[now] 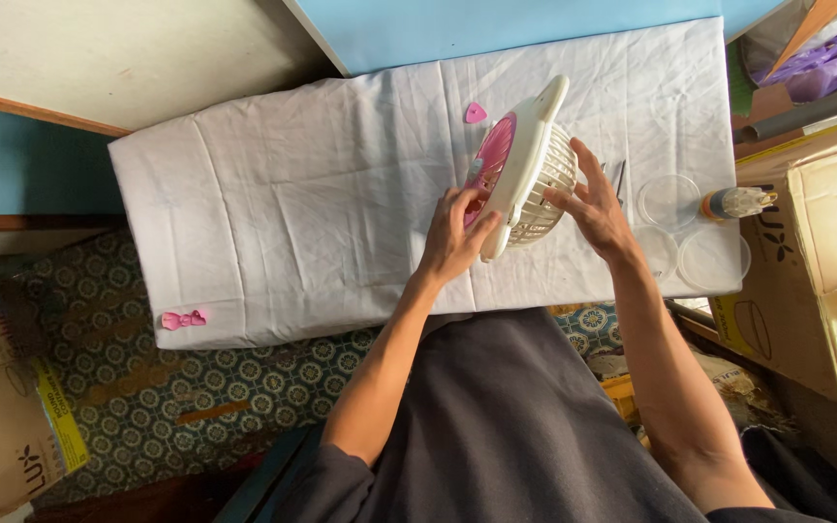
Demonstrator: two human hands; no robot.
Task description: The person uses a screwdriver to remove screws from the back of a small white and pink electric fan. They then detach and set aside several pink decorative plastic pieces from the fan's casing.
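I hold the fan (525,165) tilted on edge: left hand (452,237) clamped on its rim, right hand (588,199) spread against the grille. It looks light, rigid plastic; I judge the rim the safest grip, the thin grille ribs fragile. A pink pick (475,112) lies just beyond the fan.

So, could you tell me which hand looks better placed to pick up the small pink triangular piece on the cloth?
Probably the left hand: it is nearer the small pink triangular piece than the right hand.
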